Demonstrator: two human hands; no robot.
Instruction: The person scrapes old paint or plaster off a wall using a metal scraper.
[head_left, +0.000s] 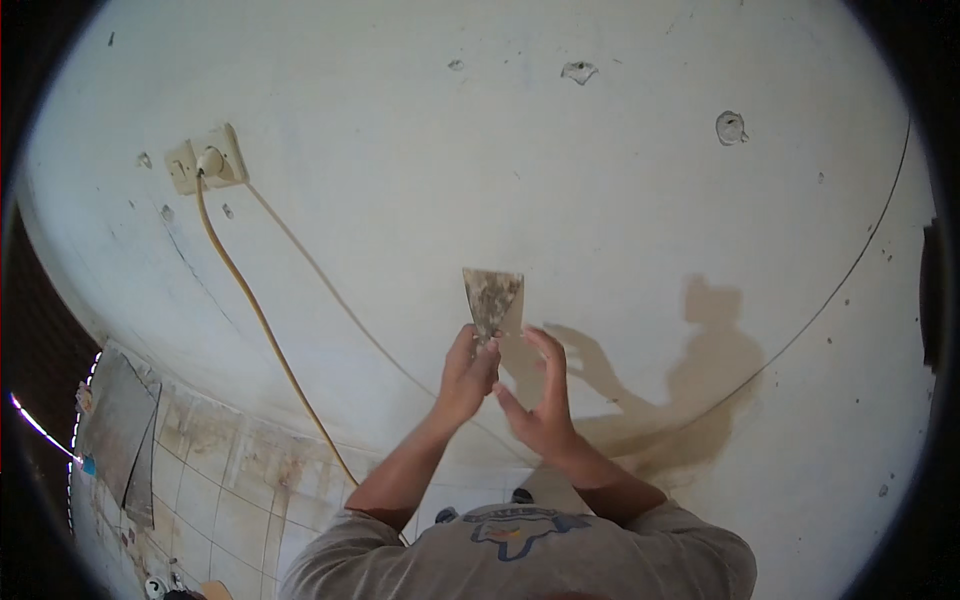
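Observation:
A putty knife (492, 296) with a stained, flared metal blade points upward in front of a pale painted wall (375, 210). My left hand (469, 375) grips it low down, and the fingers hide its handle. Just to the right, my right hand (541, 401) holds nothing, its thumb and fingers apart and curved towards the knife. I cannot tell whether a fingertip touches the blade's edge. Chipped holes mark the wall above, among them a ragged one (579, 72) and a rounder one (730, 127).
At upper left a plug sits in a wall socket (217, 159) beside a switch (180, 169). Its yellowish cord (259, 307) runs down past my left forearm. Tiled floor (225, 510) spreads at lower left, with a grey sheet (120, 427) on it. A thin dark line (832, 296) curves along the right.

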